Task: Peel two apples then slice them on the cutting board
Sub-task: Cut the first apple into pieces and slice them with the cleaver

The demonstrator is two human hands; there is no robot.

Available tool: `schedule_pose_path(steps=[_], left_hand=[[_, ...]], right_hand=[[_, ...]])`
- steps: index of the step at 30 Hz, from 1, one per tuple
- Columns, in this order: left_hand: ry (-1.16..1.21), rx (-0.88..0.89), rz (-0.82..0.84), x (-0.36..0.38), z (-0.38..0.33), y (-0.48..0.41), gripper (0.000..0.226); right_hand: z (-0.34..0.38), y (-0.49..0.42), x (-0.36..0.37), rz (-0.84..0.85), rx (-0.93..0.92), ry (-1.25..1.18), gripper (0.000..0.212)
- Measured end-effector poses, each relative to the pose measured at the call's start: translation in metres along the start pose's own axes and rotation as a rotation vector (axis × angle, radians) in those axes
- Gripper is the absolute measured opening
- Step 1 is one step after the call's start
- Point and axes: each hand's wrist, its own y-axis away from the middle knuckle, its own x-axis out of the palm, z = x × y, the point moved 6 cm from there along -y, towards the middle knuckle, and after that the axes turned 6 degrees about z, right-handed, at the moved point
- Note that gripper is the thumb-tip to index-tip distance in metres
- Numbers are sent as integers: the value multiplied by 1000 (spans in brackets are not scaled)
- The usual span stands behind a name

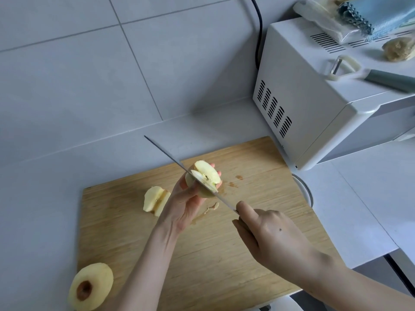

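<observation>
Left hand (186, 205) is curled round the apple half (207, 173) mid-frame, right hand (271, 236) grips the knife (166, 153), blade diagonal across it, tip upper left.

The cutting board (224, 254) is showing a warm honey-tan with fine straight grain and small brown stains (239, 177), while the cut apple (208, 170), the wedge (155, 200) and the whole peeled apple (98, 277) are all looking pale creamy yellow, the last one showing a dark brown hollow. The knife (224, 201) is gleaming thin silver-grey. The white microwave (298, 86) is showing rows of black vent slots, a black cable (260, 30) is standing out against pale blue-grey tiles (67, 75) crossed by thin darker grout lines, and the peeler (381, 78) is showing cream at its head and grey-green at its handle, near a light blue cloth (386, 16).
</observation>
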Motion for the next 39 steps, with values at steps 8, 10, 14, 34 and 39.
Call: schedule_pose_path(steps=[8,10,14,34,39], left_hand=[[-56,-1,101,4,-7,-1,64],[-171,18,57,6,-5,0,70],[-10,-3,73,12,4,-2,66],[77,-88,-4,15,18,3,61],[-35,-187,-43,15,18,7,51]], right_hand=[[8,2,2,5,16,10,11],[6,-1,1,5,17,19,11],[5,-2,0,-4,12,19,10],[4,-1,0,89,96,-74,16],[-15,1,-7,83,169,-305,38]])
